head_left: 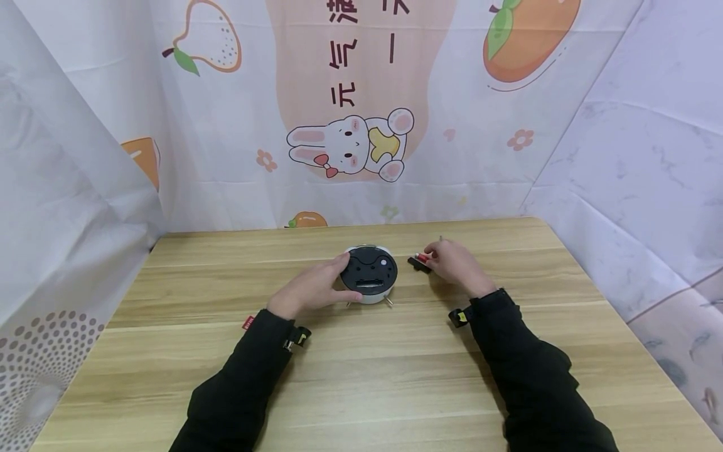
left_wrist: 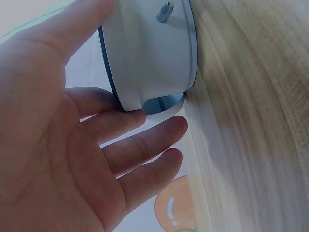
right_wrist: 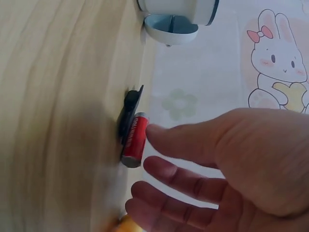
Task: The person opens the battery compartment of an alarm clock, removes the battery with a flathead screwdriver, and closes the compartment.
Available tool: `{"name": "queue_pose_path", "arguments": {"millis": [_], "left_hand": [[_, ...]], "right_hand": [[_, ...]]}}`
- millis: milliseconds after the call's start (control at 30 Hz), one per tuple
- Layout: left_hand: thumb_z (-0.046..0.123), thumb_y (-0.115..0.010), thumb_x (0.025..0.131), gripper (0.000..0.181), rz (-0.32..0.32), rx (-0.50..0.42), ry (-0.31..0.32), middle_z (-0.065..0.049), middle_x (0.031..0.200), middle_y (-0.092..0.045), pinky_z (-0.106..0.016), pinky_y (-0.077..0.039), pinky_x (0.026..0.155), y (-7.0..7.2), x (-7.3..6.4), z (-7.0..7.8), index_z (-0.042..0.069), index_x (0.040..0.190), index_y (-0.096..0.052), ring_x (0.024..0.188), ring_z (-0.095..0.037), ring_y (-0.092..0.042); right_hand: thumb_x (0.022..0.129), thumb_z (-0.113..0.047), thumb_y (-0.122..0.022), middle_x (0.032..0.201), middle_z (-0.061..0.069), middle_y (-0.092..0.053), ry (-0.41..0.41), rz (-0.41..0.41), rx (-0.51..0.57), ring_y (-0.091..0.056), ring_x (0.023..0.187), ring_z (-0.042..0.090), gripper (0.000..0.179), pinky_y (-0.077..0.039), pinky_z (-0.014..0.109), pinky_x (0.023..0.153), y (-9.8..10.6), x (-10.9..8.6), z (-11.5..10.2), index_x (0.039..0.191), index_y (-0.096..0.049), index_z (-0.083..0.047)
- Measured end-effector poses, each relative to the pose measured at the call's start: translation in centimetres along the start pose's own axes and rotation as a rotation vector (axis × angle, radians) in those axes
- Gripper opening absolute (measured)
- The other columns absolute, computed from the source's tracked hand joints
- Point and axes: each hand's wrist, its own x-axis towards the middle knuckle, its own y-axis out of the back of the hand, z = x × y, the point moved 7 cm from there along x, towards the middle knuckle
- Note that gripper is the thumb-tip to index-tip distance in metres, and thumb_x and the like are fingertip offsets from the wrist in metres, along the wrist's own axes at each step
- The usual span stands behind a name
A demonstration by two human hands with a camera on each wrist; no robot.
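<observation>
A round twin-bell alarm clock (head_left: 369,271) with a white body and black back lies face down. Its slim metal feet point toward me. My left hand (head_left: 312,287) grips its left side, thumb at the near edge and fingers round the far side; in the left wrist view the lower two fingers extend free. To the right, a red battery (right_wrist: 135,140) rests on a black cover piece (right_wrist: 129,113) on the table. My right hand (head_left: 455,266) is at the battery, thumb tip right beside it and the other fingers loosely bent below.
An orange-yellow thing (right_wrist: 126,224) shows partly under the right fingers, at the frame's bottom edge. The wooden table (head_left: 361,376) ends at a white printed cloth (head_left: 226,157) behind. A small red tag (head_left: 248,322) shows by the left sleeve.
</observation>
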Motion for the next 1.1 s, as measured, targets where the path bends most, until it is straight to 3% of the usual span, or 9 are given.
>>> {"name": "queue_pose_path", "arguments": {"millis": [267,533,867,1033,1100], "left_hand": [[0.059,-0.069,0.090,0.101,0.003,0.013,-0.014,-0.014,0.164,-0.027,-0.040,-0.029,0.119,0.2,-0.1,0.3,0.002,0.160,-0.024,0.149,-0.022,-0.030],[0.058,-0.069,0.090,0.101,0.006,0.011,-0.023,-0.013,0.164,-0.027,-0.040,-0.029,0.119,0.2,-0.1,0.3,0.002,0.160,-0.023,0.149,-0.022,-0.029],[0.058,-0.070,0.090,0.101,0.002,0.005,-0.018,-0.013,0.164,-0.027,-0.040,-0.029,0.119,0.2,-0.1,0.2,0.003,0.161,-0.023,0.149,-0.022,-0.029],[0.058,-0.070,0.090,0.101,0.001,0.004,-0.016,-0.012,0.164,-0.027,-0.040,-0.029,0.119,0.2,-0.1,0.2,0.003,0.161,-0.023,0.149,-0.021,-0.029],[0.059,-0.069,0.090,0.101,0.000,0.003,-0.013,-0.012,0.164,-0.026,-0.040,-0.029,0.119,0.2,-0.1,0.2,0.003,0.161,-0.023,0.149,-0.021,-0.028]], "right_hand": [[0.096,-0.007,-0.070,0.103,0.016,-0.073,0.067,-0.009,0.038,-0.068,0.096,0.031,0.022,-0.053,0.048,0.085,0.3,0.1,-0.9,0.115,-0.073,0.002],[0.095,-0.005,-0.070,0.103,0.014,-0.072,0.078,-0.027,0.048,-0.067,0.096,0.030,0.021,-0.052,0.048,0.087,0.4,0.0,-1.2,0.114,-0.074,0.001],[0.094,-0.006,-0.072,0.090,0.006,-0.068,0.095,-0.071,0.054,-0.058,0.079,0.020,0.016,-0.048,0.039,0.075,-0.2,0.1,-1.5,0.109,-0.074,-0.001],[0.093,-0.008,-0.072,0.076,0.002,-0.057,0.140,-0.132,0.030,-0.046,0.065,0.016,0.002,-0.037,0.037,0.073,-0.7,0.0,-2.0,0.093,-0.072,-0.006],[0.093,-0.008,-0.073,0.074,0.001,-0.055,0.175,-0.137,0.009,-0.044,0.062,0.015,0.007,-0.035,0.037,0.074,-0.8,-0.1,-2.3,0.086,-0.070,-0.008]]}}
